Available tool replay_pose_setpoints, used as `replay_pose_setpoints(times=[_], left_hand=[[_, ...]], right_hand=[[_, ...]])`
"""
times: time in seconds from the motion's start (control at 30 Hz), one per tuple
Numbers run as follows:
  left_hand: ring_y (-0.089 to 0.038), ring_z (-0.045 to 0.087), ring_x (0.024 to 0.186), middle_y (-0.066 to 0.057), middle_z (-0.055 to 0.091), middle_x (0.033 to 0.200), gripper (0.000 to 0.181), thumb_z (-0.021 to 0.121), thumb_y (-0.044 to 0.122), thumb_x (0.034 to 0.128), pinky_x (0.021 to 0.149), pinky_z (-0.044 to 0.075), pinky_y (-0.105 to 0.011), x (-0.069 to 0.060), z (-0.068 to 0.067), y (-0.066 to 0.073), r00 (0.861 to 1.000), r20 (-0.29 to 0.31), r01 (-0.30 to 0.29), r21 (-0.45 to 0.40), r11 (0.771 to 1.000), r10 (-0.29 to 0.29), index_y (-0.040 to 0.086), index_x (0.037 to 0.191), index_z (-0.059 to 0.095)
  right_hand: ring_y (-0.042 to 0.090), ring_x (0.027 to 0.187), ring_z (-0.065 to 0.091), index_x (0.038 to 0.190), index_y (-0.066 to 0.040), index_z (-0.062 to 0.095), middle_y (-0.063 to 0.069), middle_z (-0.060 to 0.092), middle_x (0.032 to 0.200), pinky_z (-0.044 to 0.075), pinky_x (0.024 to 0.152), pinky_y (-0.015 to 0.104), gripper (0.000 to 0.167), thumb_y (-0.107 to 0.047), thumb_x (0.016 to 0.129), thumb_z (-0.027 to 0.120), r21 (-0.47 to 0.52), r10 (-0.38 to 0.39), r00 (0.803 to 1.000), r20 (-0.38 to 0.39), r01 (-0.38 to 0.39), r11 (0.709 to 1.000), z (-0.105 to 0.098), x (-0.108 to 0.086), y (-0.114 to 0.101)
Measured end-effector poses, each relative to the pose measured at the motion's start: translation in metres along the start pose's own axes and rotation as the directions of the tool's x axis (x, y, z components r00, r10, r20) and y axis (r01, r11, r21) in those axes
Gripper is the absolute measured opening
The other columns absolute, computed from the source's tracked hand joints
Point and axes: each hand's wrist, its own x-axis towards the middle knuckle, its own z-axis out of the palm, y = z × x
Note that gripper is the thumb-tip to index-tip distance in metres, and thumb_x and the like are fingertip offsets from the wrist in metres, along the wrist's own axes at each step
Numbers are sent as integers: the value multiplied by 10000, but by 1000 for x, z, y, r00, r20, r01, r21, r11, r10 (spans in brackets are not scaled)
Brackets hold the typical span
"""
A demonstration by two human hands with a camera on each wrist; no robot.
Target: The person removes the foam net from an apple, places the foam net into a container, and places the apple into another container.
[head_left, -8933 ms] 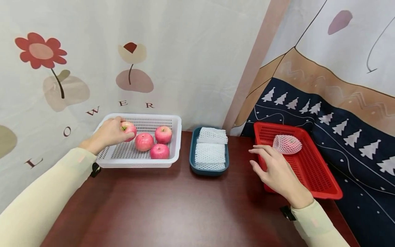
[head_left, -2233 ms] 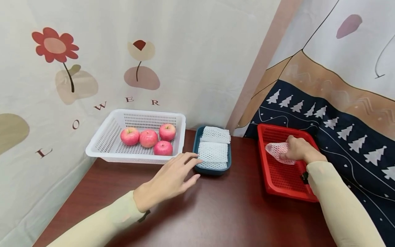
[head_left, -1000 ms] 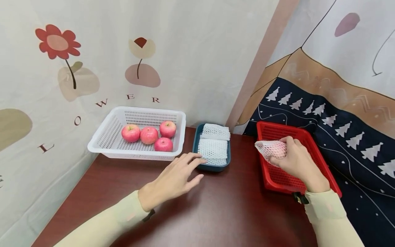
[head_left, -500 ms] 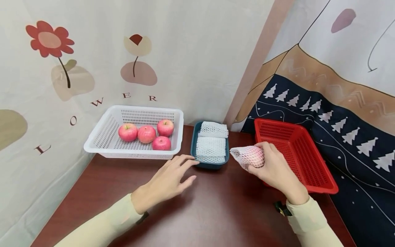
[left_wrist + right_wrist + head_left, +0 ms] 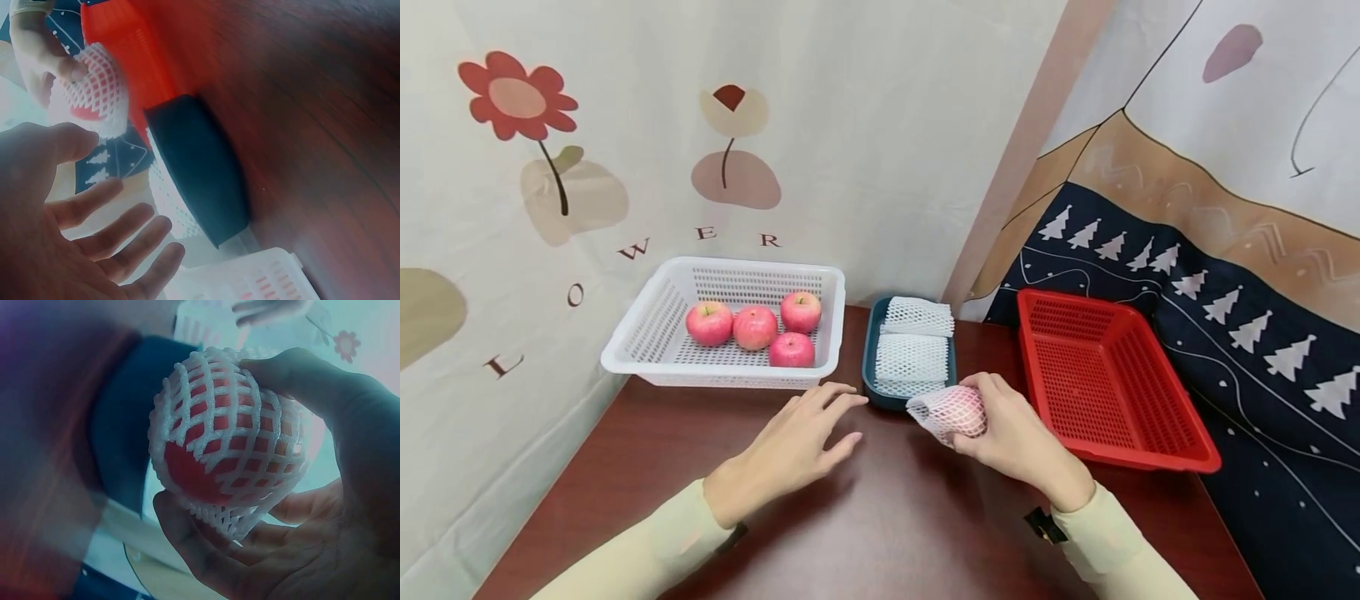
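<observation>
My right hand point(image 5: 1018, 437) grips an apple point(image 5: 964, 410) wrapped in a white foam net, held over the table by the near right corner of the blue tray. In the right wrist view, thumb and fingers curl round the netted apple point(image 5: 231, 437), and red skin shows through a gap in the mesh. My left hand point(image 5: 790, 450) hovers with loosely spread fingers and nothing in them, left of the blue tray point(image 5: 870, 379). White foam nets point(image 5: 912, 358) lie in that tray. Several bare apples point(image 5: 756, 327) sit in the white basket point(image 5: 722, 375).
At the right stands a red basket point(image 5: 1112, 392) with nothing seen inside. A printed curtain point(image 5: 880, 150) hangs behind the containers. The dark wooden table point(image 5: 887, 533) extends in front of both hands.
My right hand has lifted the netted apple out of the red basket and carried it left to the blue tray's near corner. The left hand has shifted slightly left, away from the tray.
</observation>
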Motion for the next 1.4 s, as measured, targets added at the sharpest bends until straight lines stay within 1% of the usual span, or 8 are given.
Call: replay_pose_setpoints(times=[0.2, 0.47, 0.7, 0.83, 0.93, 1.13, 1.3, 1.4], left_hand=[[-278, 753, 1315, -80, 748, 1430, 459, 890, 285, 1028, 983, 627, -539, -3, -1, -6, 1000, 0, 11, 0, 1000, -11, 167, 1452, 759], [-268, 749, 1323, -76, 753, 1421, 453, 889, 286, 1027, 986, 631, -537, -7, -1, -11, 1000, -6, 12, 16, 1000, -12, 165, 1446, 765], [-270, 743, 1326, -74, 756, 1409, 451, 891, 283, 1027, 977, 634, -531, -10, -1, -12, 1000, -9, 8, 25, 1000, -7, 157, 1442, 765], [-266, 739, 1311, -68, 750, 1404, 446, 890, 286, 1031, 971, 635, -527, -9, -1, -13, 1000, -12, -2, 25, 1000, 3, 159, 1439, 764], [-261, 741, 1299, -66, 750, 1399, 441, 890, 287, 1032, 962, 634, -522, -9, -1, -13, 1000, -13, -4, 29, 1000, 5, 164, 1435, 763], [-255, 738, 1295, -65, 748, 1399, 445, 895, 288, 1029, 958, 639, -517, -10, 0, -12, 1000, 0, -6, 22, 1000, 6, 163, 1435, 763], [-257, 737, 1303, -67, 748, 1405, 446, 899, 283, 1026, 975, 643, -521, -9, 0, -11, 1000, 2, -5, 11, 1000, 5, 162, 1434, 764], [-257, 746, 1302, -68, 749, 1413, 446, 901, 276, 1024, 979, 642, -523, -9, 0, -8, 1000, 1, -6, 2, 1000, 6, 165, 1433, 764]], right_hand=[[145, 1011, 688, 1399, -67, 663, 67, 727, 1224, 653, 870, 354, 685, -245, 834, 1009, 19, -39, 998, 49, 38, 999, 19, 3, -5], [147, 995, 705, 1369, -83, 675, 53, 730, 1218, 643, 858, 341, 647, -255, 840, 1006, 20, -36, 993, 116, 34, 999, 41, -1, -10], [127, 962, 706, 1328, -114, 676, 12, 722, 1154, 622, 831, 297, 617, -274, 837, 1013, 12, -52, 989, 139, 51, 999, 54, -5, -10], [135, 983, 708, 1357, -114, 674, 20, 726, 1167, 628, 841, 310, 638, -297, 848, 1012, -9, -59, 990, 132, 61, 998, 56, -5, -9], [168, 1028, 715, 1425, -92, 670, 47, 730, 1202, 643, 867, 356, 694, -324, 866, 1010, -32, -60, 989, 133, 65, 997, 56, -6, -10], [208, 1124, 702, 1570, -100, 621, 79, 718, 1296, 657, 905, 422, 823, -395, 906, 1007, -50, -31, 987, 156, 39, 998, 53, -11, -10], [193, 1085, 709, 1564, -76, 618, 99, 721, 1275, 662, 915, 401, 795, -353, 924, 1001, -13, -61, 986, 155, 63, 998, 52, -9, -8], [180, 1057, 709, 1542, -84, 630, 98, 721, 1262, 658, 906, 385, 766, -332, 919, 1002, 13, -47, 987, 156, 46, 999, 53, -9, -7]])
